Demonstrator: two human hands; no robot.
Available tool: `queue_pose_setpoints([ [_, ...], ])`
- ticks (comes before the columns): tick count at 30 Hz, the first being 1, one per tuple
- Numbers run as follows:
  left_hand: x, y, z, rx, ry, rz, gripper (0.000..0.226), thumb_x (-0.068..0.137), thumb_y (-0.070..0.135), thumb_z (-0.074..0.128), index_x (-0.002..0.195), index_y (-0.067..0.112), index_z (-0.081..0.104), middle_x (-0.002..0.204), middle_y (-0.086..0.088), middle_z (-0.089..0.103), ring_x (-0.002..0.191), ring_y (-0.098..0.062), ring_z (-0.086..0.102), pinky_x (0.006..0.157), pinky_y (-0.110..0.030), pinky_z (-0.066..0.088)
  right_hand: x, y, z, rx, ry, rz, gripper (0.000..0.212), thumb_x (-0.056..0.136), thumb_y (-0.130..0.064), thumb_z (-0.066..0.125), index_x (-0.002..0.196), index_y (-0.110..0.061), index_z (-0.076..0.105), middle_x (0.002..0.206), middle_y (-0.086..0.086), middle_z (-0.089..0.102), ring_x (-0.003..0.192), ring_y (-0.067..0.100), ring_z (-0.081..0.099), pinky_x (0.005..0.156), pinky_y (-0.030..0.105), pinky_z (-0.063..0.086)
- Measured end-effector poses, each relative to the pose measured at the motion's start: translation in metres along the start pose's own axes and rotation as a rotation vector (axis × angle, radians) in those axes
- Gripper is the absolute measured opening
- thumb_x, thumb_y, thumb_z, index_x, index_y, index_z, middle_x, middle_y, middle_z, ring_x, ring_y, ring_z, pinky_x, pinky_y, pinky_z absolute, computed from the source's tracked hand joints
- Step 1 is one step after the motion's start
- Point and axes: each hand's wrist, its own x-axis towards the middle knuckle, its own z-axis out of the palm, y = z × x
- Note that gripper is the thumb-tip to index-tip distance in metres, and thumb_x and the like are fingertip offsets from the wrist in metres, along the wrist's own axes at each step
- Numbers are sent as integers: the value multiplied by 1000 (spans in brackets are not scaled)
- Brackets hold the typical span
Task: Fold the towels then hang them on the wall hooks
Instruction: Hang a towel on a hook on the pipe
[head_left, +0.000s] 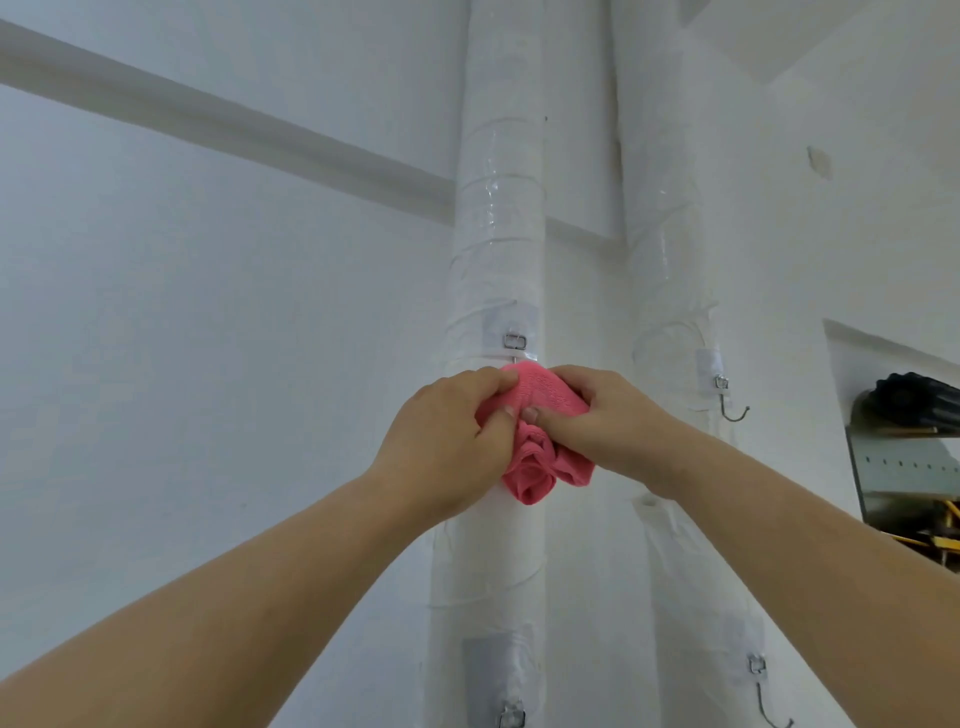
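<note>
The step in hand is the hanging: the pink towel (543, 397), already gathered into a small folded bundle, is held up against the white wrapped pipe (498, 208) directly under the upper hook (514, 341), and its top edge almost reaches the metal clip of this hook. Whether the cloth has already caught on the bent tip I cannot tell, because the tip is hidden behind the towel. The left hand (447, 436) grips the towel from the left of the hook and the right hand (608, 421) from the right; the fingers (488, 376) of both hands are curled and clamped on the cloth, with the two thumbs pressing on its front, nearly touching each other just below the hook. The lower end of the bundle hangs out under the hands, further below the hook. I judge that the next move calls for lifting a fold of the towel over the tip of the hook and then loosening both grips slowly, so that the bundle does not open or slide down. To the right of this hook and a little lower, a second hook (733, 408) is free.
</note>
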Motion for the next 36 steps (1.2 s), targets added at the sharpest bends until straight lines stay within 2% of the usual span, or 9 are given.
queue_pose_setpoints([
  [2, -2, 2, 0, -9, -7, -19, 39, 101, 23, 51, 139, 27, 61, 88, 18, 64, 86, -10, 60, 81, -25, 48, -4, -1, 4, -20, 25, 4, 29, 95, -30, 70, 123, -29, 66, 102, -7, 75, 91, 12, 73, 72, 22, 57],
  [5, -3, 6, 1, 50, -17, -19, 42, 99, 26, 54, 141, 28, 58, 114, 9, 70, 101, -12, 63, 89, -27, 51, -13, -2, 8, -60, 104, -5, 33, 93, -34, 70, 125, -31, 61, 107, -9, 71, 96, 13, 71, 77, 28, 58],
  [8, -3, 10, -3, 40, -50, -55, 44, 97, 30, 58, 141, 31, 56, 124, 9, 68, 109, -14, 63, 97, -34, 52, -19, -3, 8, 31, 167, 27, 31, 92, -36, 72, 120, -31, 60, 110, -7, 68, 95, 14, 72, 80, 36, 63],
  [12, -1, 18, -18, 5, -48, -33, 36, 94, 29, 62, 130, 30, 63, 116, 14, 68, 105, -11, 65, 94, -31, 54, -20, -12, -3, 106, 186, 77, 18, 97, -32, 61, 113, -26, 66, 109, -1, 71, 100, 21, 72, 89, 45, 62],
  [15, 2, 26, -29, 28, -16, -18, 28, 95, 31, 59, 122, 29, 67, 107, 13, 69, 97, -11, 64, 89, -34, 55, -15, -22, -11, -56, 193, 76, 19, 98, -32, 58, 110, -22, 68, 104, 2, 73, 95, 22, 71, 84, 42, 62],
  [20, 0, 40, -40, 84, -86, 6, 33, 99, 32, 53, 131, 28, 63, 122, 7, 67, 108, -15, 62, 95, -38, 53, -12, -40, -16, -311, 252, 0, 32, 93, -40, 63, 122, -27, 64, 114, -4, 66, 103, 15, 65, 89, 33, 56],
  [24, -15, 43, -45, 106, -73, 45, 33, 95, 31, 55, 127, 28, 62, 122, 9, 63, 110, -16, 58, 95, -38, 52, -30, -58, -16, -482, 296, -111, 29, 93, -38, 59, 120, -28, 64, 113, -6, 67, 108, 15, 62, 96, 42, 54],
  [32, -75, 32, -46, 86, 61, 159, 22, 84, 27, 58, 104, 26, 66, 99, 13, 61, 96, -16, 58, 80, -40, 54, -103, -78, 18, -615, 445, -235, 15, 92, -34, 60, 101, -25, 65, 95, -7, 60, 92, 18, 59, 78, 37, 52],
  [36, -95, 20, -44, -41, -52, 84, 15, 87, 27, 62, 102, 27, 66, 95, 16, 64, 89, -9, 62, 81, -38, 57, -124, -79, 33, -638, 337, -78, 13, 91, -39, 58, 87, -28, 63, 80, -11, 63, 80, 14, 61, 71, 33, 51],
])
